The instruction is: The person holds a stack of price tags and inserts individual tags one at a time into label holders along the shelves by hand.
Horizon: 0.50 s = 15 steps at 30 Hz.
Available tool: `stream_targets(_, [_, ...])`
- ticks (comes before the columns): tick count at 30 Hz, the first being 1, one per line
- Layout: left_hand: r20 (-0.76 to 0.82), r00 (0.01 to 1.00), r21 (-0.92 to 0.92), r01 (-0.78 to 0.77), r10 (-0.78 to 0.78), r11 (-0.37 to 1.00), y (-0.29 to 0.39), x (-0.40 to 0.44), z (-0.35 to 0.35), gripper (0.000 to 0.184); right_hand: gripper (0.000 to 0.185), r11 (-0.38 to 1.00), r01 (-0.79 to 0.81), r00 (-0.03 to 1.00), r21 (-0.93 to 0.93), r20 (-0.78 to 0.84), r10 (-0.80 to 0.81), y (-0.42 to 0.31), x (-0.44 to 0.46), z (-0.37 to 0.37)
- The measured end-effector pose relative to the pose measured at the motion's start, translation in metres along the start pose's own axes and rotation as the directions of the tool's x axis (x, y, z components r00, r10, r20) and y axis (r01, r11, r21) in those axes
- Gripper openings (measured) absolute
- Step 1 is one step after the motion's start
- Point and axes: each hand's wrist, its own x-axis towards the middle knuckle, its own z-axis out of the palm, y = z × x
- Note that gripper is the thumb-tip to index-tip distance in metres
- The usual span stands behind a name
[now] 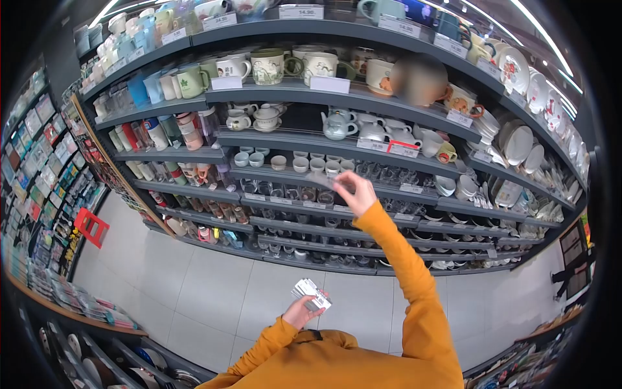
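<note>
Pinching a clear plastic strip (322,180), the right hand (353,193) is out in front of the shelf of small cups (300,165). Lower down, the left hand (303,312) grips a fanned stack of price cards (312,295).

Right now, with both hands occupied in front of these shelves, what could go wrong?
The raised right hand pinches a thin, blurred clear piece in front of the small cups; a careless swing might knock one over.
The left hand holds several printed cards loosely fanned over the tiled floor, so one could slip out and drop.
</note>
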Motion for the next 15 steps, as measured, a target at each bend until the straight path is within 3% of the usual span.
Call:
stream_targets(2, [0.005,0.999,-0.021,-0.042,0.043,0.999,0.025,0.006,-0.009,0.034,0.016,0.988,0.074,0.997,-0.136,-0.019,-0.078,0.01,0.04,0.011])
stream_targets(5, [-0.019,0.995,-0.007,-0.101,0.101,0.995,0.066,0.002,-0.012,0.033,0.013,0.943,0.03,0.997,-0.331,-0.063,-0.054,0.017,0.093,0.029])
stream_targets(8, [-0.03,0.994,-0.01,-0.109,0.108,0.994,0.091,0.006,-0.026,0.032,0.012,0.87,0.172,0.965,-0.462,-0.098,-0.242,0.042,0.134,0.05])
stream_targets(12, [-0.03,0.994,-0.019,-0.101,0.1,0.995,0.112,0.008,-0.035,0.032,0.011,0.851,0.228,0.93,-0.473,-0.152,-0.333,0.041,0.167,0.065])
stream_targets(15, [-0.034,0.993,-0.014,-0.113,0.113,0.993,0.122,0.008,-0.04,0.032,0.011,0.836,0.205,0.967,-0.509,-0.029,-0.255,0.058,0.188,0.069])
